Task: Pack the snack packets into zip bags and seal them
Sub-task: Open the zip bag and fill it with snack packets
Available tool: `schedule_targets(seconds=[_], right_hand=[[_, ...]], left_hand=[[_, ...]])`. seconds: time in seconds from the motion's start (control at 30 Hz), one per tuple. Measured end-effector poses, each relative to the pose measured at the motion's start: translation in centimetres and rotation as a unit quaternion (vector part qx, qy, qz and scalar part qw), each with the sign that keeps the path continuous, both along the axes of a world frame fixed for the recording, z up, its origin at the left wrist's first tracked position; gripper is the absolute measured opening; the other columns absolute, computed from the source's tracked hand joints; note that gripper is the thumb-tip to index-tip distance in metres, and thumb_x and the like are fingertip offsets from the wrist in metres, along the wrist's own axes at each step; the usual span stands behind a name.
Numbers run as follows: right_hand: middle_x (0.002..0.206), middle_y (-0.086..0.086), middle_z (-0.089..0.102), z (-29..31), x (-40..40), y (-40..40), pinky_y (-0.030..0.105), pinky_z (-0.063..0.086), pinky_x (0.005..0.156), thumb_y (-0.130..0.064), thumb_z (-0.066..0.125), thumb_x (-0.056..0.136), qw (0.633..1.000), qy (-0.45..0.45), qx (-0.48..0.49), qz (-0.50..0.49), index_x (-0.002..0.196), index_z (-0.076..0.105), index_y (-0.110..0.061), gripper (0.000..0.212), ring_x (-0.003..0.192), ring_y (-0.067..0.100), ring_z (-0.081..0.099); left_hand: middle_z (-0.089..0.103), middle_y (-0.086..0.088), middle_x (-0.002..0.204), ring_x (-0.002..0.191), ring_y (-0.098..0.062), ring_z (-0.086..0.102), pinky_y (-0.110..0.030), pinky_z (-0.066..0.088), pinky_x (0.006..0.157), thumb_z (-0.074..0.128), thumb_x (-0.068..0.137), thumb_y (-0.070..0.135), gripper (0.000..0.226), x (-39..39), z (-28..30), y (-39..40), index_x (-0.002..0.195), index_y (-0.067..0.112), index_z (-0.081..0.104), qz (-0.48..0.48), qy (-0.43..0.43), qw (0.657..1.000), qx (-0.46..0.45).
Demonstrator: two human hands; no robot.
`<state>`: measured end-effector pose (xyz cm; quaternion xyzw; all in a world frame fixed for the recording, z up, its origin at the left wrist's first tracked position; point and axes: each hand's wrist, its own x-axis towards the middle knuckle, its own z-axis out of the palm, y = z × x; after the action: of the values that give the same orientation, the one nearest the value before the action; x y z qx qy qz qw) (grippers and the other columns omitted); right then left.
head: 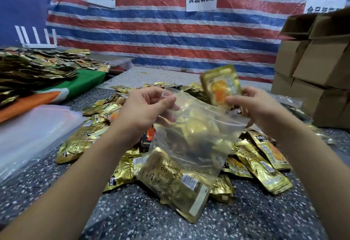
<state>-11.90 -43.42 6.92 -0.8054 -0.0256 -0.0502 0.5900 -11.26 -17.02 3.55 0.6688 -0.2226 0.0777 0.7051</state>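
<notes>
Holding the zip bag mouth wide w/ left hand, pinching its rim, is prob key; right hand pinches a blurred snack packet just above the opening. Best slide it in flat, clear of the zip strip. Bag already holds several gold packets; loose pile lies beneath on the table.

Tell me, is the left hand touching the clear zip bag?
Touching. The head view shows the left hand pinching the zip bag at its top edge.
</notes>
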Motion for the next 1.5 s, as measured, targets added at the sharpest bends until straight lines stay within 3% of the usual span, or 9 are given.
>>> schedule_targets(seconds=[0.07, 0.17, 0.3, 0.4, 0.83, 0.97, 1.23, 1.4, 1.5], right_hand=[[0.101, 0.01, 0.072, 1.0, -0.2, 0.0, 0.043, 0.061, 0.072, -0.026, 0.072, 0.07, 0.992, -0.016, 0.122, 0.005, 0.121, 0.058, -0.004, 0.057, 0.089, 0.028, 0.071], [0.096, 0.005, 0.074, 1.9, -0.8, 0.4, 0.036, 0.061, 0.069, -0.02, 0.069, 0.076, 0.969, -0.048, 0.239, 0.039, 0.121, 0.059, -0.006, 0.049, 0.087, 0.022, 0.072], [0.089, 0.003, 0.074, 2.6, -1.7, 1.4, 0.028, 0.059, 0.067, -0.022, 0.067, 0.079, 0.948, -0.091, 0.298, 0.06, 0.119, 0.058, -0.006, 0.044, 0.079, 0.016, 0.072], [0.099, 0.007, 0.074, 3.1, -2.3, 2.0, 0.028, 0.059, 0.072, -0.023, 0.067, 0.08, 0.932, -0.102, 0.342, 0.067, 0.118, 0.059, -0.006, 0.042, 0.088, 0.019, 0.073], [0.093, 0.004, 0.077, 1.1, -3.8, 4.3, 0.032, 0.059, 0.064, -0.022, 0.07, 0.076, 0.949, -0.173, 0.26, 0.037, 0.109, 0.062, -0.008, 0.037, 0.087, 0.022, 0.075], [0.092, 0.003, 0.077, 1.0, -4.2, 4.4, 0.033, 0.06, 0.064, -0.025, 0.07, 0.076, 0.95, -0.184, 0.249, 0.035, 0.107, 0.063, -0.01, 0.035, 0.088, 0.022, 0.075], [0.097, 0.004, 0.076, 0.9, -4.4, 4.2, 0.03, 0.059, 0.064, -0.027, 0.073, 0.076, 0.932, -0.206, 0.299, -0.011, 0.114, 0.063, -0.007, 0.044, 0.089, 0.021, 0.075], [0.099, 0.004, 0.077, -0.4, -4.0, 4.3, 0.052, 0.058, 0.085, -0.032, 0.077, 0.075, 0.955, -0.224, 0.183, -0.064, 0.104, 0.065, -0.016, 0.035, 0.094, 0.026, 0.074], [0.094, -0.005, 0.077, -1.2, -3.9, 4.1, 0.041, 0.062, 0.079, -0.022, 0.077, 0.084, 0.952, -0.259, 0.137, -0.087, 0.098, 0.066, -0.023, 0.018, 0.09, 0.015, 0.074]], left_hand=[[0.074, -0.007, 0.074, 0.056, -0.019, 0.067, -0.026, 0.054, 0.048, 0.067, 0.083, 0.019, 0.011, -0.1, -0.1, -0.2, 0.089, 0.009, 0.067, -0.012, -0.004, 1.0, 0.005], [0.074, -0.008, 0.076, 0.059, -0.021, 0.067, -0.029, 0.057, 0.052, 0.069, 0.076, 0.024, 0.02, -0.2, -0.2, -0.3, 0.09, 0.009, 0.068, -0.02, -0.008, 1.0, 0.012], [0.075, -0.008, 0.075, 0.058, -0.022, 0.067, -0.029, 0.058, 0.052, 0.069, 0.081, 0.015, 0.008, -0.2, -0.4, -0.6, 0.088, 0.01, 0.068, -0.006, -0.009, 1.0, 0.012], [0.075, -0.009, 0.075, 0.056, -0.02, 0.067, -0.029, 0.057, 0.051, 0.067, 0.086, 0.007, 0.003, -0.2, -0.5, -0.7, 0.087, 0.01, 0.068, 0.003, -0.005, 1.0, 0.006], [0.075, -0.009, 0.076, 0.057, -0.019, 0.068, -0.028, 0.056, 0.048, 0.073, 0.08, 0.014, 0.005, -0.1, -0.8, -0.8, 0.084, 0.012, 0.07, 0.015, -0.006, 1.0, 0.002], [0.075, -0.009, 0.075, 0.057, -0.02, 0.068, -0.027, 0.054, 0.048, 0.074, 0.07, 0.025, 0.021, -0.2, -0.8, -0.9, 0.086, 0.011, 0.07, 0.022, 0.002, 1.0, -0.002], [0.074, -0.007, 0.072, 0.055, -0.017, 0.066, -0.025, 0.053, 0.047, 0.072, 0.084, 0.008, 0.005, -0.2, -1.0, -1.3, 0.083, 0.012, 0.069, 0.032, 0.011, 0.999, -0.003], [0.075, -0.008, 0.074, 0.057, -0.017, 0.068, -0.023, 0.052, 0.047, 0.073, 0.08, 0.016, 0.01, -0.2, -0.8, -1.0, 0.087, 0.011, 0.07, 0.023, 0.009, 1.0, -0.007], [0.075, -0.006, 0.074, 0.056, -0.017, 0.068, -0.023, 0.052, 0.047, 0.073, 0.074, 0.023, 0.017, -0.2, -0.9, -0.8, 0.086, 0.012, 0.069, 0.013, 0.015, 1.0, -0.013]])
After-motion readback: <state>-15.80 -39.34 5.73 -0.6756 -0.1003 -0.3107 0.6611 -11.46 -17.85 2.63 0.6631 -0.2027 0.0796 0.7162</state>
